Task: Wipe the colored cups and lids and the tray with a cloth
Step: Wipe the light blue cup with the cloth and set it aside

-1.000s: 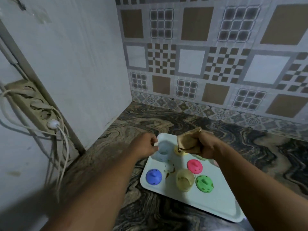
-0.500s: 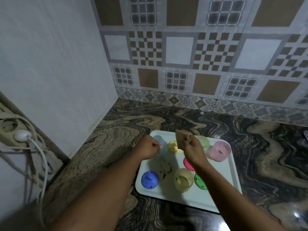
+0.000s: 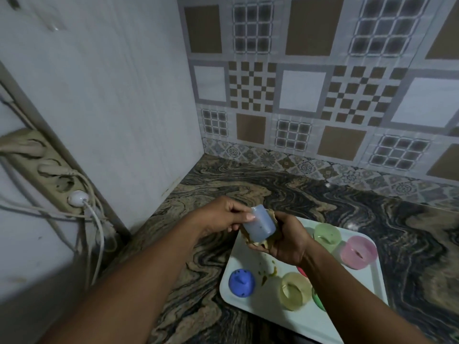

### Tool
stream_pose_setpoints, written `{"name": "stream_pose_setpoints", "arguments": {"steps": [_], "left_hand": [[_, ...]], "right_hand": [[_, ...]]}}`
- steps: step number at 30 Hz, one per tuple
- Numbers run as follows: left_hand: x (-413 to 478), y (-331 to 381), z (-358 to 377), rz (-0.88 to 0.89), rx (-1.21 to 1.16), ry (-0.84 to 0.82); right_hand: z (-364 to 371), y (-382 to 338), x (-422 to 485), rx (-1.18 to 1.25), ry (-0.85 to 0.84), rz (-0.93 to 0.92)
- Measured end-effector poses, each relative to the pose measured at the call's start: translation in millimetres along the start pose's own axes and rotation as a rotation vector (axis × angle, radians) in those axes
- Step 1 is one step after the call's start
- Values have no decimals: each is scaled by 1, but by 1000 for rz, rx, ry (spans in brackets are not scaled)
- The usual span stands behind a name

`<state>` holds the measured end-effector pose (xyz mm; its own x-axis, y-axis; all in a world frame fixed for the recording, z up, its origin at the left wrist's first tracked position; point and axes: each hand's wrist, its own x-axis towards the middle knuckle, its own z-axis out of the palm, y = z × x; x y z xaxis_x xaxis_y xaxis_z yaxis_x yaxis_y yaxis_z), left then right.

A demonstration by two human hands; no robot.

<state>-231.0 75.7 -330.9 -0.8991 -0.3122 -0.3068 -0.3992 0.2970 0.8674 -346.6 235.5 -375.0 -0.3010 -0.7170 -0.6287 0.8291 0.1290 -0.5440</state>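
My left hand (image 3: 223,218) grips a pale blue cup (image 3: 259,223), lifted above the tray's near-left corner and tilted on its side. My right hand (image 3: 285,240) holds a tan cloth (image 3: 260,242) wrapped against the cup's lower end. The white tray (image 3: 250,301) lies on the counter with brown smears (image 3: 269,273) on it. On it stand a green cup (image 3: 326,235), a pink cup (image 3: 359,252) and a yellow cup (image 3: 295,292), plus a blue lid (image 3: 241,283). A green lid (image 3: 318,300) and a red lid (image 3: 301,270) peek out beside my right forearm.
The marbled dark counter (image 3: 347,207) runs to a patterned tile wall (image 3: 310,95) behind. A white panel (image 3: 119,95) stands on the left, with a power strip (image 3: 47,170), a plug and loose cables (image 3: 96,234) hanging beside it.
My left hand has lifted the blue cup off the tray. My right hand has brought the cloth up against the cup. The camera view shifted.
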Motion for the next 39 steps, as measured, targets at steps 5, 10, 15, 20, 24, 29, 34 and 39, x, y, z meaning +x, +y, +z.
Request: {"name": "stream_pose_setpoints", "arguments": {"steps": [5, 10, 15, 20, 24, 29, 34, 39], "left_hand": [[4, 21, -10, -39, 111, -99], [13, 42, -10, 39, 169, 25], [9, 38, -14, 84, 140, -79], [15, 42, -15, 62, 159, -59], [21, 43, -15, 101, 98, 5], [19, 36, -10, 117, -3, 30], [21, 59, -9, 74, 55, 115], [24, 72, -9, 128, 48, 133]], "right_hand": [[9, -3, 0, 11, 1, -77], [12, -10, 0, -20, -61, -102], [-2, -8, -10, 19, -145, 7], [10, -19, -3, -151, 28, -268], [21, -24, -4, -186, 68, -328], [12, -26, -9, -2, -5, -148], [27, -36, -12, -276, 164, -496], [24, -37, -11, -451, 208, -668]]}}
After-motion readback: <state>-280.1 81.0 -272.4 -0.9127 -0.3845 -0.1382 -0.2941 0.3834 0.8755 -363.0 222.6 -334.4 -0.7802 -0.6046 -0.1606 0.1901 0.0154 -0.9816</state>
